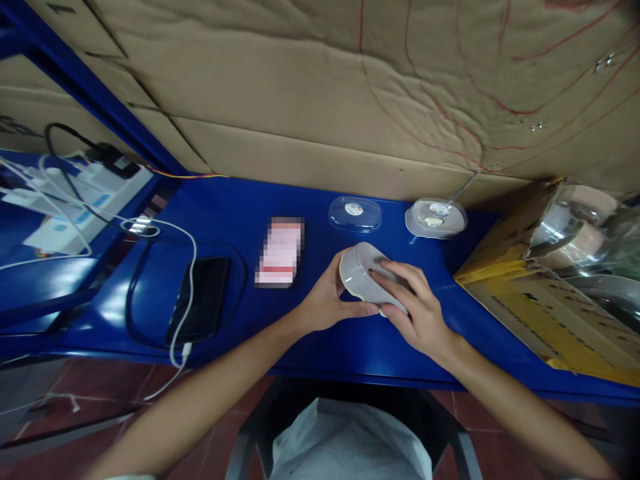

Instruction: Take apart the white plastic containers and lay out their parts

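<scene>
Both of my hands hold one grey oval plastic container (pixel 361 269), tilted with its bottom toward me, just above the blue table (pixel 350 333). My left hand (pixel 325 300) grips its left edge from below. My right hand (pixel 415 307) lies over its right side with the fingers spread on top. Behind it on the table rest a clear oval lid (pixel 355 213) and a second grey container (pixel 436 218) with a clear lid on it.
A phone with a lit, blurred screen (pixel 281 252) lies left of my hands. A dark phone (pixel 203 297) sits further left with a white cable (pixel 186 293) across it. A yellow cardboard box (pixel 545 293) of tape rolls stands at the right. Cardboard covers the wall (pixel 320 80) behind.
</scene>
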The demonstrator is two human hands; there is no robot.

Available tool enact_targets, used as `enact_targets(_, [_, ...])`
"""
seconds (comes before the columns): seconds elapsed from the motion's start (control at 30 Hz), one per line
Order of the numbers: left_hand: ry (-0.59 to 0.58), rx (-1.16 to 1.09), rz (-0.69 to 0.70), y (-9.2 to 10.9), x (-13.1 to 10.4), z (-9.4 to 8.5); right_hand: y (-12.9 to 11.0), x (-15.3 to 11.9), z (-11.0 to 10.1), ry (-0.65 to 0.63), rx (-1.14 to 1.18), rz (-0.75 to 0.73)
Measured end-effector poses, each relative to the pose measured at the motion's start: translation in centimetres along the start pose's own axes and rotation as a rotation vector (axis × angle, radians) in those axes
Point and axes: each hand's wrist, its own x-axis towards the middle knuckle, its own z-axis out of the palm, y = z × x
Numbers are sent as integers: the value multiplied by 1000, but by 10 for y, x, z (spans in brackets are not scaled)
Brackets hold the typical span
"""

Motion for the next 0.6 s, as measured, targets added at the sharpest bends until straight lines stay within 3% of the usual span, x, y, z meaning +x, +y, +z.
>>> enact_targets(0.17, [27, 88, 25, 4, 0, 3, -4, -1, 3, 49, 39, -2])
enact_targets(0.37, [45, 117, 46, -4, 1, 0, -11, -1, 4, 210, 194, 214])
enact_targets(0.43, [12, 120, 32, -6, 1, 0, -8, 0, 2, 146, 183, 253])
enact_targets(0.6, [-83, 205, 33, -1, -2, -1, 4, -1, -5, -234, 82, 231])
